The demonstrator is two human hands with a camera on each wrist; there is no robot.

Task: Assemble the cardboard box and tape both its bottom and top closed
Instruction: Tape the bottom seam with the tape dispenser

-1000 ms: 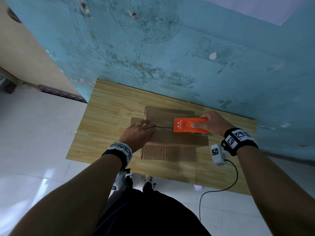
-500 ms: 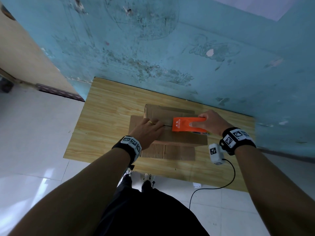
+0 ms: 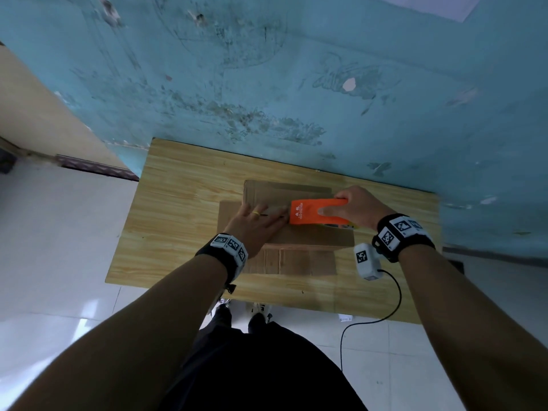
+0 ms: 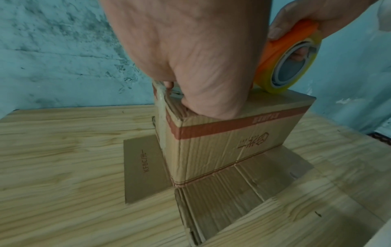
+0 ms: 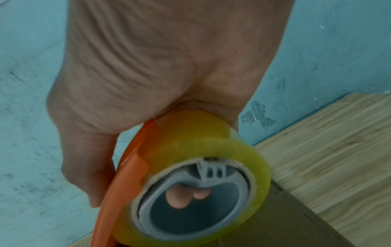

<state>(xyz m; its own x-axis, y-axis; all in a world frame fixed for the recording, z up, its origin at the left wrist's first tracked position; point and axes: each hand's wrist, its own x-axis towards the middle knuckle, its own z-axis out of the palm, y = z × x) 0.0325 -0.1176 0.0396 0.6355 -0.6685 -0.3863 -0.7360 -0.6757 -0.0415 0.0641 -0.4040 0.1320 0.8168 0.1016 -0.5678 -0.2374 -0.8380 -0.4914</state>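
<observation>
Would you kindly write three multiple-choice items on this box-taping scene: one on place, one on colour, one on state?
1. Where does the tape dispenser sit?
A. on the floor
B. on top of the box
C. against the wall

2. What colour is the dispenser's shell?
A. orange
B. green
C. black

3. How do the box's lower flaps lie?
A. taped shut
B. torn off
C. spread flat on the table

Answers: B, the right hand holds it on the box top beside the left hand; A, orange in every view; C, the left wrist view shows them splayed.
</observation>
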